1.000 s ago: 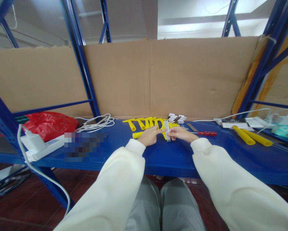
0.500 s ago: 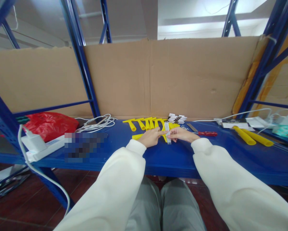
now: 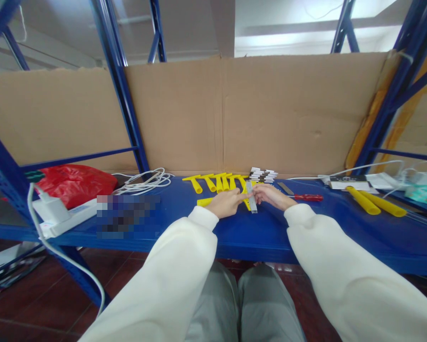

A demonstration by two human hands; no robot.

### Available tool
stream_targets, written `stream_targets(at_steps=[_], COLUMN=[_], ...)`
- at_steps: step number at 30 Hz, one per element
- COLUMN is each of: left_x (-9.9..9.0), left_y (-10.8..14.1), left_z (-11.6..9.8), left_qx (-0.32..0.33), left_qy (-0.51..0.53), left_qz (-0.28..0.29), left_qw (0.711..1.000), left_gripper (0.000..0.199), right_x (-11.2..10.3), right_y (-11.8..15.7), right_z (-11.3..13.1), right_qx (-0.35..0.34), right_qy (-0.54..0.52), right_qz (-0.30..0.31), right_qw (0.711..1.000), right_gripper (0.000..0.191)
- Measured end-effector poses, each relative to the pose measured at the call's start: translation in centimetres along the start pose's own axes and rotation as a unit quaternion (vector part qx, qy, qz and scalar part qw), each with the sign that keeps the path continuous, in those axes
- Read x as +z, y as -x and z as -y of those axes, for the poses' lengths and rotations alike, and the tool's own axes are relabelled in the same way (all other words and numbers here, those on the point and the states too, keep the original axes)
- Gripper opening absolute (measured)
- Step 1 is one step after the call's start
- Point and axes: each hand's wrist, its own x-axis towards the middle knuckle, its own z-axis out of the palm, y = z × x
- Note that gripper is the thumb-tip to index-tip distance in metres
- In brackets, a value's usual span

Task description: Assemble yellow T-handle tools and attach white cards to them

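Note:
My left hand [image 3: 228, 203] is closed around a yellow T-shaped plastic handle [image 3: 204, 202]. Its round end sticks out left of the hand, and the yellow crosspiece shows on the other side. A flat grey strip [image 3: 252, 198] lies against that crosspiece, with my left fingertips touching it. My right hand [image 3: 270, 195] has its fingers bent in at the strip's right edge, near its upper part; small parts under these fingers are hidden. Just beyond the hands, several similar yellow T-shaped handles [image 3: 209, 183] lie in a row.
Behind the hands is a stack of white-and-black strips [image 3: 263, 175]. To the right lie a red-handled screwdriver [image 3: 308, 197], a thin flat piece [image 3: 285, 188] and two yellow tubes [image 3: 380, 204]. Leftward are white cables [image 3: 147, 181], a red bag [image 3: 74, 183] and a power strip [image 3: 69, 221].
The grey strip and the crosspiece have shifted slightly right and tilted. My right fingers have moved up along the strip's edge. My left hand has moved slightly right.

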Motion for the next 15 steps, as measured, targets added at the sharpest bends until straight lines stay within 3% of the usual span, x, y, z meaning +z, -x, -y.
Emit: stream_targets(at_steps=[8, 15], left_x=[-0.38, -0.46], left_y=[0.14, 0.14], left_z=[-0.35, -0.45], left_qx=[0.032, 0.035], left_qy=[-0.001, -0.008], left_qz=[-0.005, -0.019], left_qw=[0.999, 0.999], left_gripper=[0.05, 0.05], right_x=[-0.5, -0.62], right_y=[-0.33, -0.6], right_z=[-0.35, -0.18], right_qx=[-0.058, -0.074], right_qy=[0.077, 0.08], right_qz=[-0.01, -0.023], right_qw=[0.995, 0.994], right_gripper=[0.029, 0.03])
